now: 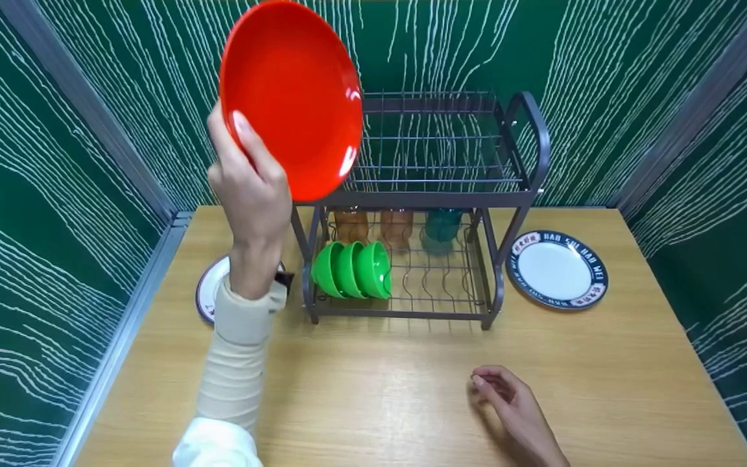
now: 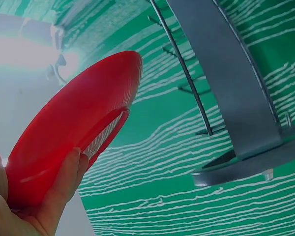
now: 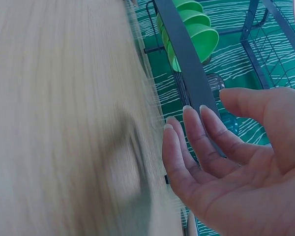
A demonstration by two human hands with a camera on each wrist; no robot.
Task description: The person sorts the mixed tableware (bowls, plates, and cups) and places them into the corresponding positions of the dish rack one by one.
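Note:
My left hand grips a red plate by its left edge, thumb on the front face and fingers behind. The plate is raised and tilted on edge, overlapping the upper left of the dark two-tier dish rack in the head view. In the left wrist view the plate's red underside shows, with the rack's end frame to its right. Low over the front right of the table, my right hand has loosely curled fingers and holds nothing; the right wrist view shows its bare palm.
Three green bowls stand on edge in the rack's lower tier, with orange and teal glasses behind. A white plate with a dark patterned rim lies right of the rack. Another plate lies left, partly behind my left arm.

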